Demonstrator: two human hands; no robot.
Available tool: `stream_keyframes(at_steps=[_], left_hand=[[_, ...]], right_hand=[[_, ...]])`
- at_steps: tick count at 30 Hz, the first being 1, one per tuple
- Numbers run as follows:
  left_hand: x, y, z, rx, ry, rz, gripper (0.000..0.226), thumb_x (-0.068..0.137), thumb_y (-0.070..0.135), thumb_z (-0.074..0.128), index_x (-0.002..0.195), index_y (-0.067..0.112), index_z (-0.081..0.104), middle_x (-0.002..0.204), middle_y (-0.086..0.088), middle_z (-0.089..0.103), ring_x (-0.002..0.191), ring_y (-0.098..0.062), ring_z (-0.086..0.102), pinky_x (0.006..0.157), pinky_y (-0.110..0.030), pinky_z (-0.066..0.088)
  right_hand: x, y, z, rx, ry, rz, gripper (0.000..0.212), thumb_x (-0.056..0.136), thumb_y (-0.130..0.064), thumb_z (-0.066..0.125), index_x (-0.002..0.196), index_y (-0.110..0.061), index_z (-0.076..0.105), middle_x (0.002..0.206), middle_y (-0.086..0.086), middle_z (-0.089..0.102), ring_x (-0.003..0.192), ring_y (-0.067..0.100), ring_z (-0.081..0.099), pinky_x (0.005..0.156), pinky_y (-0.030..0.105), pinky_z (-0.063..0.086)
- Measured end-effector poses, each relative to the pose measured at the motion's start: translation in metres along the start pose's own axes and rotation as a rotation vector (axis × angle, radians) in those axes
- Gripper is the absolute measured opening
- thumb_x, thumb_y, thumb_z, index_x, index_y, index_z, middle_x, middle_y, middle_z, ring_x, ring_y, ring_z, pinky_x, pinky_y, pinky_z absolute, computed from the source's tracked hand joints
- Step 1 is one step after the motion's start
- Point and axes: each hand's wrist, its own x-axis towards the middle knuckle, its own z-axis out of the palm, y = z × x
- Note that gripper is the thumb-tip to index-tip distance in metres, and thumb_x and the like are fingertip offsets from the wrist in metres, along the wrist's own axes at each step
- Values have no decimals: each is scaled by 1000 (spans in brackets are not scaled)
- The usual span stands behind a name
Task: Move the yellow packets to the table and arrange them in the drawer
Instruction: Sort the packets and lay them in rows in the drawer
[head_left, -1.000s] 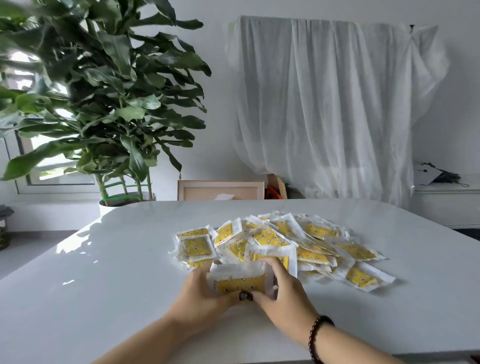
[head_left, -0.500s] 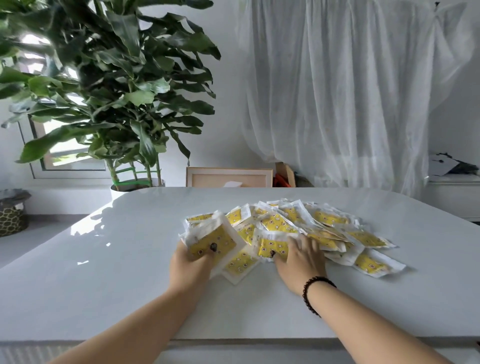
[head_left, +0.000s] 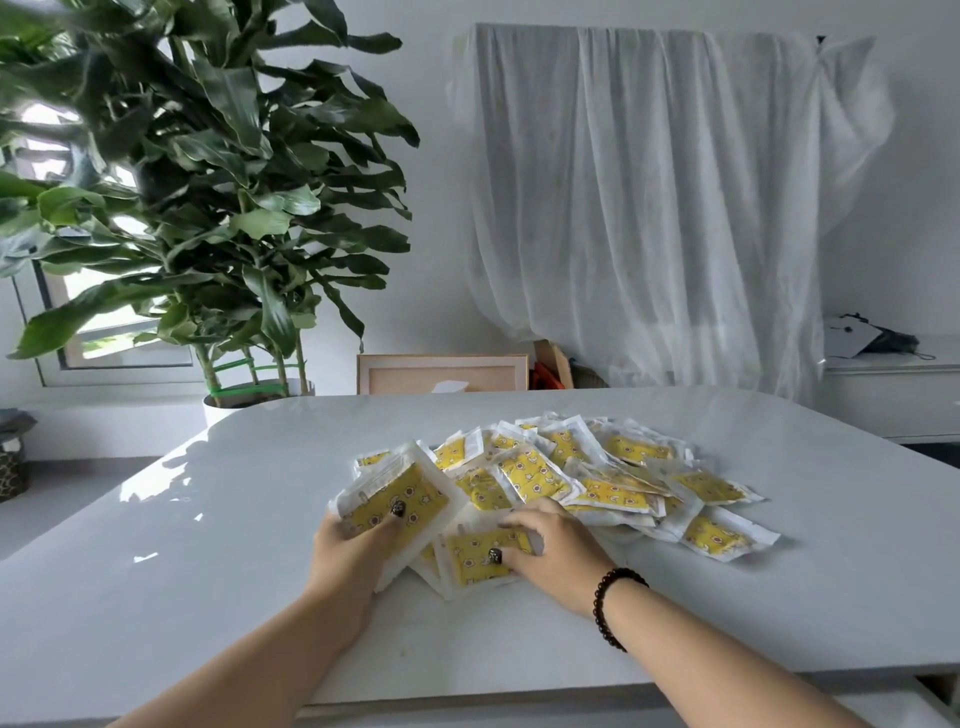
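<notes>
Now, nearest us, the right hand (head_left: 556, 551) curls over a packet (head_left: 480, 558), thumb pinching its face, likely to add it to the stack (head_left: 395, 506) that the left hand (head_left: 348, 551) grips, thumb on top, fingers hidden beneath. Just beyond the fingertips, the pile (head_left: 597, 470) sprawls on the table (head_left: 208, 519). Half a second back the right lay flatter, deeper in the pile; it's since drawn nearer. No drawer in sight

Plant (head_left: 208, 182): upper and left leaves cut off by the frame, top-left foliage blurred. Packets (head_left: 597, 467): many overlap, lower ones mostly hidden; print too small to read. White cloth (head_left: 649, 208): covers an unseen object. Both forearms leave the bottom edge.
</notes>
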Motion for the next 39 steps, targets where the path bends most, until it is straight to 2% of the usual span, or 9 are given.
stream_keyframes(at_steps=[7,11,18,23,26,28,32,36,39], left_hand=[[-15,3,7,116,-84,226,25,86,-8,61,93,16,67,78,9,75,74,-4,70,69,-24,50],[-15,6,5,12,-10,219,17,87,-2,62,96,12,66,82,3,74,74,-9,69,62,-20,50],[-12,5,3,-155,-99,56,29,70,2,75,96,5,65,86,-11,74,73,-21,70,67,-31,55],[-24,16,4,-209,-333,-129,10,88,0,54,95,-1,61,66,-8,69,52,-18,66,43,-18,48],[-28,23,3,-152,-487,-206,19,74,10,64,86,-4,59,63,-19,62,42,-27,56,35,-21,41],[-27,24,1,-130,-498,-248,26,66,13,65,86,-2,62,68,-21,63,44,-29,57,38,-22,43],[-22,19,0,-209,-393,-283,32,73,13,64,104,4,66,91,-16,70,68,-27,67,60,-29,54],[-14,11,0,-259,3,-108,14,80,7,67,95,9,66,77,-10,71,59,-21,67,51,-25,51],[-11,8,-2,-12,243,157,24,76,9,74,98,14,64,87,-5,70,83,-25,66,63,-28,47]], right_hand=[[7,-4,4,343,100,78,86,71,-25,83,143,-28,36,139,-8,47,127,6,45,92,13,39],[9,0,6,445,78,120,102,56,-31,89,142,-36,33,129,-7,54,121,10,50,93,27,51],[5,-7,9,509,192,80,66,57,-19,89,113,-30,57,105,-13,66,99,4,62,80,18,53],[2,-8,6,544,116,29,38,62,-11,87,92,-19,64,99,-8,65,90,3,61,66,7,44],[1,-11,7,542,80,-9,28,61,-10,85,83,-21,72,106,-9,60,99,3,57,71,4,40],[-2,-15,7,529,68,-27,31,61,-5,84,64,-31,68,89,-12,64,81,-4,58,65,6,41],[-7,-19,10,579,117,-7,27,61,-4,85,63,-23,66,71,-9,70,68,3,62,60,14,46],[-11,-22,7,536,397,3,40,65,-10,85,81,-33,56,87,-18,64,82,-7,58,69,4,41],[-13,-21,3,600,542,-5,57,68,0,80,103,-33,49,106,-25,56,97,-17,54,77,-1,38]])
